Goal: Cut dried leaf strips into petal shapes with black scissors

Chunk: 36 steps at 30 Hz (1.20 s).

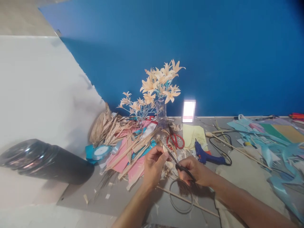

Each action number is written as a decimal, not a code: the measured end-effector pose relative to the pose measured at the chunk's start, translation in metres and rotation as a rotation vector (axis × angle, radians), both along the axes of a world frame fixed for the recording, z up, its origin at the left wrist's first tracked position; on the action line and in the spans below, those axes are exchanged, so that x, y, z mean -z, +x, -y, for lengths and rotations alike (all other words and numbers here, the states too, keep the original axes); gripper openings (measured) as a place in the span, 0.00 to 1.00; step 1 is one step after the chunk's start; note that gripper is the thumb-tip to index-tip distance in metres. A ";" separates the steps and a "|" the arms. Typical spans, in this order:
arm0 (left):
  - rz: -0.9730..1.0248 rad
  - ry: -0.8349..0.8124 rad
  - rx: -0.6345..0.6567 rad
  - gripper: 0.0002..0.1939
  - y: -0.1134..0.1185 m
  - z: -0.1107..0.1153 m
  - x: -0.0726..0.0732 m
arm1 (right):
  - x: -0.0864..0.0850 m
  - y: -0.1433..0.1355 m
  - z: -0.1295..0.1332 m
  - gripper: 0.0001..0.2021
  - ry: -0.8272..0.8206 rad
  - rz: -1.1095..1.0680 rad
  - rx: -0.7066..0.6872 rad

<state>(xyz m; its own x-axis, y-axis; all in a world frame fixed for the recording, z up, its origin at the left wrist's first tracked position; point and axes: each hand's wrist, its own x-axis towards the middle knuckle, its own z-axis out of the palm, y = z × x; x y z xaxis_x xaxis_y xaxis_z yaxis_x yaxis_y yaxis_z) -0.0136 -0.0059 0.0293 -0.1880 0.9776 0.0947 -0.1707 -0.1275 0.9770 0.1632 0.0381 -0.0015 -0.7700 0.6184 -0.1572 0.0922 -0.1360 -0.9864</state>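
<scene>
My left hand (154,164) is closed, pinching a small pale petal-like piece (164,148) between thumb and fingertips. In my right hand (192,170) is a pair of dark-handled scissors (175,161), its blades pointing up and left to the pale piece. Whether the blades touch it, I cannot tell. Just beyond my hands lie red-handled scissors (176,141). To the right of them rests a blue glue gun (209,156). Below my right hand are a grey ring (181,211) and a thin stick (204,209).
Dried husk strips (123,126) and pink sheets (118,153) cover the left side. A vase (161,112) of pale flowers (161,79) stands by the blue wall. A ribbon spool (101,152) lies near a black wrapped roll (52,161). Light-blue scraps (282,158) spread at right.
</scene>
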 end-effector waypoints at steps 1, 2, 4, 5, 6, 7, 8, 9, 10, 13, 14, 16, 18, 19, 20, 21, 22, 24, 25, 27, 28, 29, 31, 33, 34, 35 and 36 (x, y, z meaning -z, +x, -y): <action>0.006 -0.002 -0.001 0.09 0.000 0.000 0.000 | 0.001 0.000 0.000 0.14 0.003 -0.002 0.000; 0.011 -0.004 -0.001 0.09 0.000 0.000 0.000 | 0.002 0.000 0.000 0.15 0.011 -0.004 -0.003; 0.017 -0.008 -0.001 0.09 0.000 0.000 0.000 | 0.002 0.001 0.000 0.17 0.035 -0.013 -0.009; 0.017 -0.011 0.001 0.09 0.000 0.000 0.000 | 0.002 0.001 0.000 0.18 0.042 -0.016 -0.012; 0.014 -0.014 0.001 0.10 0.000 0.001 0.000 | 0.001 0.001 0.000 0.18 0.044 -0.016 -0.013; 0.013 -0.017 0.000 0.10 0.000 0.001 0.000 | 0.001 0.001 0.000 0.19 0.043 -0.015 -0.015; 0.013 -0.019 0.001 0.10 0.000 0.001 0.000 | 0.000 0.001 0.000 0.19 0.043 -0.015 -0.016; 0.015 -0.020 0.004 0.10 -0.001 0.001 -0.001 | 0.000 0.002 0.000 0.19 0.043 -0.012 -0.018; 0.018 -0.020 0.011 0.10 -0.001 0.001 -0.001 | 0.000 0.001 -0.001 0.19 0.043 -0.011 -0.021; 0.030 -0.015 0.044 0.09 -0.003 0.001 0.000 | -0.001 0.001 -0.001 0.19 0.032 -0.002 -0.020; 0.033 -0.012 0.053 0.09 -0.004 0.001 0.000 | -0.002 0.001 -0.001 0.19 0.029 0.004 -0.020; 0.037 -0.008 0.063 0.08 -0.006 0.002 0.000 | -0.004 0.002 0.000 0.18 0.027 0.016 -0.023; 0.057 -0.012 0.077 0.08 -0.008 0.003 0.000 | -0.004 0.003 -0.001 0.18 0.015 0.027 -0.027; 0.073 -0.015 0.088 0.08 -0.008 0.004 -0.001 | -0.004 0.003 -0.001 0.18 0.006 0.034 -0.028; 0.091 -0.021 0.103 0.08 -0.009 0.004 -0.001 | -0.004 0.004 -0.001 0.18 -0.001 0.037 -0.026; 0.110 -0.032 0.121 0.09 -0.009 0.005 -0.002 | -0.003 0.004 -0.002 0.19 -0.004 0.035 -0.023; 0.129 -0.045 0.137 0.09 -0.009 0.005 -0.002 | -0.003 0.004 -0.002 0.21 0.000 0.028 -0.023; 0.180 -0.074 0.162 0.10 -0.008 0.005 -0.004 | -0.003 0.005 -0.004 0.24 0.023 -0.003 -0.033; 0.218 -0.086 0.171 0.11 -0.009 0.005 -0.004 | -0.005 0.006 -0.004 0.26 0.039 -0.021 -0.042; 0.306 -0.101 0.185 0.11 -0.010 0.004 -0.004 | -0.010 0.008 -0.006 0.29 0.074 -0.040 -0.080; 0.351 -0.110 0.197 0.11 -0.012 0.004 -0.005 | -0.013 0.009 -0.007 0.30 0.086 -0.044 -0.106; 0.391 -0.124 0.214 0.12 -0.014 0.004 -0.005 | -0.016 0.011 -0.008 0.32 0.090 -0.047 -0.132; 0.458 -0.159 0.253 0.13 -0.017 0.003 -0.006 | -0.020 0.014 -0.010 0.35 0.080 -0.057 -0.184; 0.500 -0.197 0.287 0.14 -0.020 0.004 -0.007 | -0.021 0.017 -0.011 0.36 0.053 -0.064 -0.220; 0.509 -0.210 0.299 0.14 -0.021 0.004 -0.008 | -0.020 0.018 -0.012 0.36 0.036 -0.064 -0.235; 0.508 -0.219 0.308 0.14 -0.021 0.004 -0.008 | -0.019 0.019 -0.011 0.36 0.019 -0.060 -0.254; 0.499 -0.224 0.317 0.14 -0.022 0.005 -0.008 | -0.018 0.019 -0.011 0.35 0.003 -0.053 -0.276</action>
<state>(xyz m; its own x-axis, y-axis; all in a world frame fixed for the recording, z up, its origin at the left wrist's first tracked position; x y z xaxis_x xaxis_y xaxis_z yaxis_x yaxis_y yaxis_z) -0.0352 -0.0106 0.0373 0.1456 0.9790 -0.1428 -0.6087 0.2024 0.7672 0.1826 0.0491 0.0168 -0.9164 0.3847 -0.1106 0.0736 -0.1097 -0.9912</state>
